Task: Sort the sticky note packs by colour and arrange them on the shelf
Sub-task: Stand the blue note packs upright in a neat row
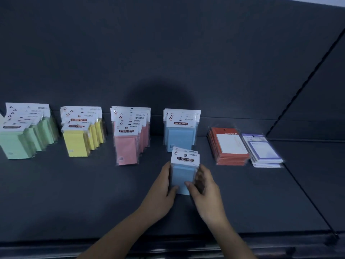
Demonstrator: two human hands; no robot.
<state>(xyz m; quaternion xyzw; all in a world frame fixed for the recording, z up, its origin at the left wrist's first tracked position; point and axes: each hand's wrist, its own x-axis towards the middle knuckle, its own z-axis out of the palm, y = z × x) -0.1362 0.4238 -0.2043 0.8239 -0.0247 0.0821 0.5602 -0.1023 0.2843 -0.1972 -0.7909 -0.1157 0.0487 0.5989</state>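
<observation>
Sticky note packs in pale blue paper, sleeved in clear plastic with white "STICKY NOTE" header cards point(183, 171), sit pressed between both our hands as a small bundle, standing on the dark shelf point(74, 193) just in front of the row of blue packs already leaning against the back panel point(180, 130). Our left hand point(165, 186) clamps the bundle's left edge with the thumb curled onto its face, and our right hand point(202, 186) closes on the right edge with its fingers wrapped behind; each grip is pinching the blue bundle, neither is spread. We judge the sorting nearly done and the step in hand to be squaring up the last blue packs; the next move calls for sliding them straight away from us until they rest against the blue row, keeping them upright so they do not fan out. Left of our grip stand the pink packs point(130, 136), farther left the yellow packs point(82, 130), and farthest left the green packs point(24, 130), each in a stepped row. Right of our grip lie a flat stack of red-bordered pads point(229, 146) and, touching it, a stack of purple-bordered pads point(263, 150). Room light is dim; a round shadow falls on the dark back panel point(168, 43).
</observation>
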